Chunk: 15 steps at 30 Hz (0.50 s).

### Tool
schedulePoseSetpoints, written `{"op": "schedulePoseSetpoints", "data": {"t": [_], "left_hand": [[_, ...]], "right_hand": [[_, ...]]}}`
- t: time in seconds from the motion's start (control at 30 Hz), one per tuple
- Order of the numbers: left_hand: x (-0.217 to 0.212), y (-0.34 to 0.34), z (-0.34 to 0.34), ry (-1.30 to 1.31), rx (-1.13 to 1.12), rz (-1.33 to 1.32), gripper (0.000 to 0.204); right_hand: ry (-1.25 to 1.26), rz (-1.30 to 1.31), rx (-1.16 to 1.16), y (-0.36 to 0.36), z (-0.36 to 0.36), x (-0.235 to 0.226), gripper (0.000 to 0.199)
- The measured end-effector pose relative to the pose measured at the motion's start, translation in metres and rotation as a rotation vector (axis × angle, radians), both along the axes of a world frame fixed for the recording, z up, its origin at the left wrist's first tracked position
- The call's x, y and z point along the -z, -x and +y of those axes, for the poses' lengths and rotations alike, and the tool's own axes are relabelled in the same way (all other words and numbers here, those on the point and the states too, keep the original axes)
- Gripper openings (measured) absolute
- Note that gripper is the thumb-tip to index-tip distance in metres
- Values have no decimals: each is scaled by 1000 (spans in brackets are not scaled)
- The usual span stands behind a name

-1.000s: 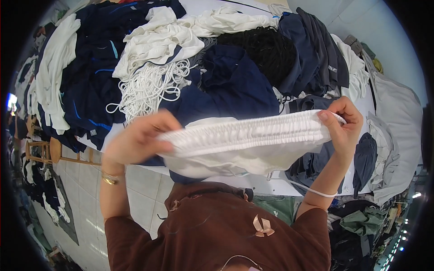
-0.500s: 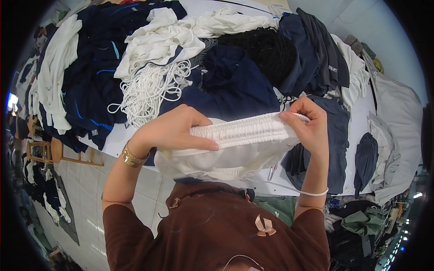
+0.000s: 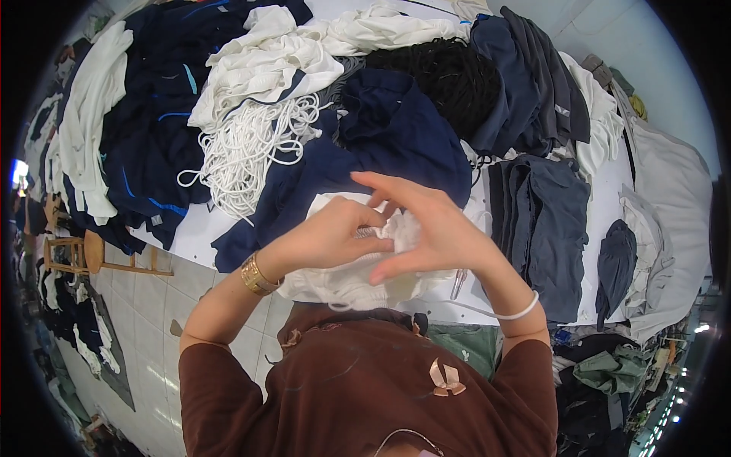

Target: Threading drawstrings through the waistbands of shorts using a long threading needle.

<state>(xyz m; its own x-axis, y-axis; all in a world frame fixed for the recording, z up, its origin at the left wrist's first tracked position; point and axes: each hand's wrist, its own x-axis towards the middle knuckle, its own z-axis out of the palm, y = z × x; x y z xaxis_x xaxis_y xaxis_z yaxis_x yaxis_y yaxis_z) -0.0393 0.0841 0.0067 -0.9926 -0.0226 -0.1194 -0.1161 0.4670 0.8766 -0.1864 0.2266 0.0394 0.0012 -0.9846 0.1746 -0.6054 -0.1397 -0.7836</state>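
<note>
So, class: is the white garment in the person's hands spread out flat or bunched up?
Bunched up. The white garment sits gathered in a crumpled mound between the left hand and right hand, its elastic edge scrunched together.

Clothing piles (image 3: 396, 129) crowd the table (image 3: 190, 232) — bare strip, seemingly, at its near-left edge.
</note>
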Motion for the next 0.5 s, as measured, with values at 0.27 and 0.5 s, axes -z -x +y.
{"op": "schedulePoseSetpoints", "data": {"t": [0.27,0.5], "left_hand": [[16,-34,-44,336,-453,264,22],[9,-86,-138,742,-808,259,27]], "right_hand": [[66,364,294,39,0,13,98],[-394,486,532,47,46,62,62]]}}
